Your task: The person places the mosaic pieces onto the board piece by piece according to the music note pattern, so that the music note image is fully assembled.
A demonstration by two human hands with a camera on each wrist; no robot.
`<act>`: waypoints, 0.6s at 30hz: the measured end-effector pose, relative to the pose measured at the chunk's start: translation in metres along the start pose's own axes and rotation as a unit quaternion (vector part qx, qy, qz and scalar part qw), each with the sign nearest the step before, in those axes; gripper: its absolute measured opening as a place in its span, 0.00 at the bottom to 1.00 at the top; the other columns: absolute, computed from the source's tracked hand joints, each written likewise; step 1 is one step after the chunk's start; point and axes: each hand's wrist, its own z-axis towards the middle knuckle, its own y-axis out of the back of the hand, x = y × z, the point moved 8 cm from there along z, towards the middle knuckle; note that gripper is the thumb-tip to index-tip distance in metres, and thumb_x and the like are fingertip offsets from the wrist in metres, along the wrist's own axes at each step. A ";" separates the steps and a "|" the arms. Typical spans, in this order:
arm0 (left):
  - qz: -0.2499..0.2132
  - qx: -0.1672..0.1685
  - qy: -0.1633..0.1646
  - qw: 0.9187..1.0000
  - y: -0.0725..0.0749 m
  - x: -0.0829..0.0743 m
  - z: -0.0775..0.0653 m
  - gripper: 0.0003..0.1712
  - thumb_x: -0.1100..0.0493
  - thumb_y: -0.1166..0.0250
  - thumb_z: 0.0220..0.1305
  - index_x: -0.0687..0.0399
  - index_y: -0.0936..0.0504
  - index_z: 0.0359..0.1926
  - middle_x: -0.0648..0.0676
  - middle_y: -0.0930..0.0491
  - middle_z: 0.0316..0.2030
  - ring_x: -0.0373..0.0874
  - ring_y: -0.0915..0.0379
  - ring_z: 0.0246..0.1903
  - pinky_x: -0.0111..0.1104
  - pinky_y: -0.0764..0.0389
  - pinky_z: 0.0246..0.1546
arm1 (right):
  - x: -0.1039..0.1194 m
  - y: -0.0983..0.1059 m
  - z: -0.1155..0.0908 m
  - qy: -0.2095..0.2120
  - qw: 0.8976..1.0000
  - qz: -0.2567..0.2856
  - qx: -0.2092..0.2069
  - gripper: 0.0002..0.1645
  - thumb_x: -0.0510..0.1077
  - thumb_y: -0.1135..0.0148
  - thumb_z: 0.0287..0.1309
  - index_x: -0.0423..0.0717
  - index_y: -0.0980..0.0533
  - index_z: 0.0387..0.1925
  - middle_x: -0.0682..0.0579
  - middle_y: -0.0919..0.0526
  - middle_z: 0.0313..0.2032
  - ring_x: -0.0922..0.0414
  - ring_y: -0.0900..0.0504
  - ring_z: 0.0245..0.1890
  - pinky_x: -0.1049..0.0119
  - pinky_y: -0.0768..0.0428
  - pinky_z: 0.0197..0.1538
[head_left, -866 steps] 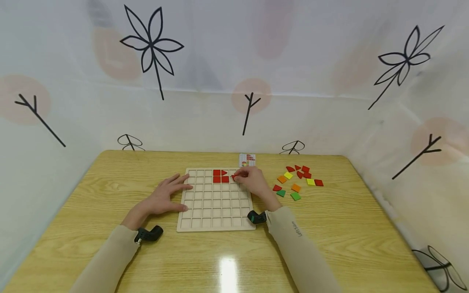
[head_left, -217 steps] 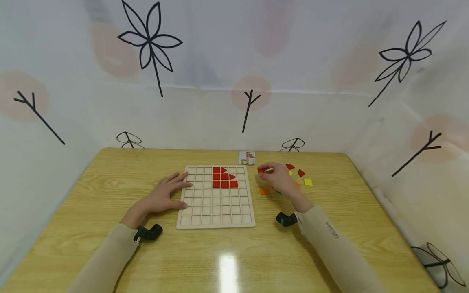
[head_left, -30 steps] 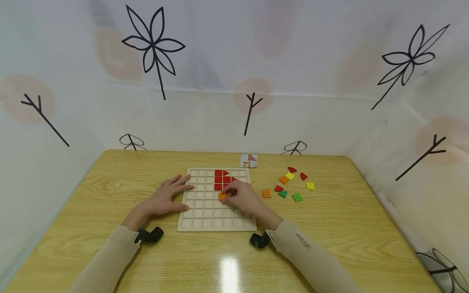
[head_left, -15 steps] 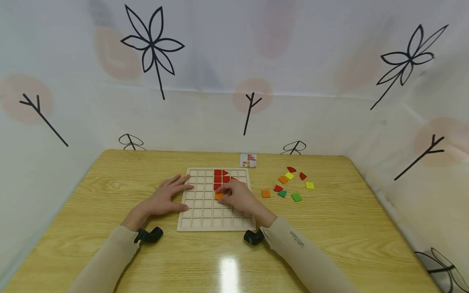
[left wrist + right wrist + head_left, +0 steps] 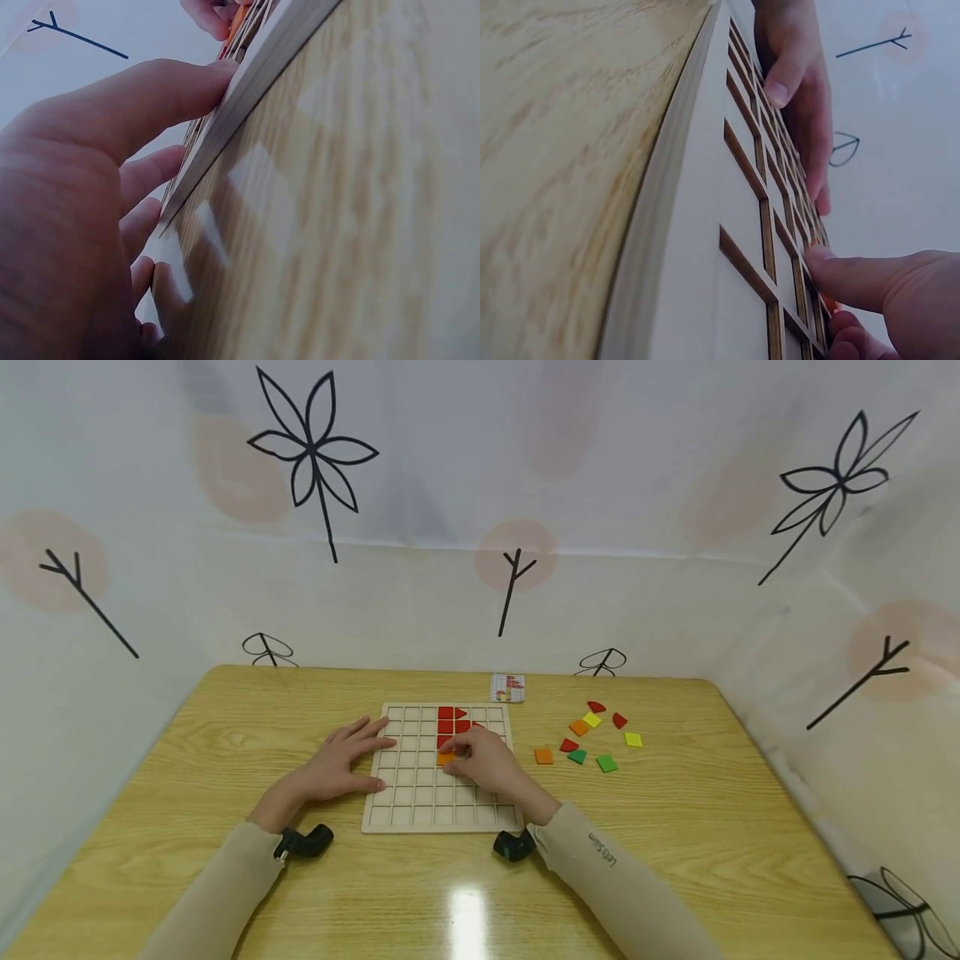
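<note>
A wooden grid board (image 5: pixel 402 818) lies on the table, with red tiles (image 5: pixel 446 727) set in its upper cells. My right hand (image 5: pixel 487 764) is over the board, thumb and fingertips at an orange square tile (image 5: pixel 444 760) directly below the left red column. In the right wrist view, the thumb (image 5: pixel 855 281) and fingers pinch that orange tile, which is mostly hidden. My left hand (image 5: pixel 337 764) rests with spread fingers along the board's left edge. The left wrist view has its thumb (image 5: pixel 180 90) on the rim.
Right of the board lie loose tiles: orange squares (image 5: pixel 543 757), yellow squares (image 5: pixel 633 740), a green square (image 5: pixel 607 764), a dark green piece (image 5: pixel 577 757) and red quarter-rounds (image 5: pixel 619 720). A small pattern card (image 5: pixel 507 688) lies behind the board. A patterned cloth (image 5: pixel 420 593) hangs beyond the table.
Over the last second my right hand has moved slightly left with the orange tile, which now lines up under the left red column. Earlier, more red tiles went onto the board. The left hand stays put.
</note>
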 end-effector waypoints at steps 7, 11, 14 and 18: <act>0.002 0.003 -0.001 1.000 0.002 -0.001 0.000 0.41 0.40 0.31 0.60 0.47 0.30 0.71 0.53 0.51 0.78 0.59 0.65 0.76 0.65 0.60 0.67 | 0.001 0.000 -0.001 -0.013 1.000 -0.005 -0.007 0.12 0.45 0.26 0.56 0.54 0.13 0.44 0.60 0.22 0.31 0.58 0.27 0.33 0.64 0.27 0.38; 0.002 -0.004 -0.010 1.000 0.003 -0.003 -0.001 0.41 0.41 0.31 0.60 0.49 0.29 0.71 0.55 0.50 0.77 0.61 0.63 0.76 0.66 0.59 0.66 | -0.002 0.003 -0.001 -0.019 0.999 0.030 -0.021 0.11 0.43 0.27 0.58 0.51 0.14 0.44 0.59 0.21 0.31 0.58 0.26 0.33 0.63 0.26 0.38; 0.006 -0.010 -0.017 1.000 0.003 -0.003 -0.001 0.40 0.41 0.32 0.61 0.50 0.29 0.71 0.57 0.49 0.77 0.63 0.62 0.75 0.67 0.59 0.65 | -0.007 0.008 -0.002 -0.023 0.997 0.064 -0.042 0.10 0.40 0.28 0.58 0.48 0.14 0.43 0.58 0.20 0.31 0.58 0.24 0.32 0.63 0.24 0.38; 0.006 -0.012 -0.019 1.000 0.002 -0.003 -0.001 0.40 0.41 0.32 0.61 0.50 0.28 0.70 0.57 0.48 0.77 0.63 0.62 0.75 0.67 0.59 0.65 | -0.016 0.022 -0.006 -0.028 0.993 0.089 -0.072 0.09 0.37 0.29 0.58 0.45 0.14 0.41 0.56 0.16 0.32 0.58 0.21 0.33 0.63 0.22 0.39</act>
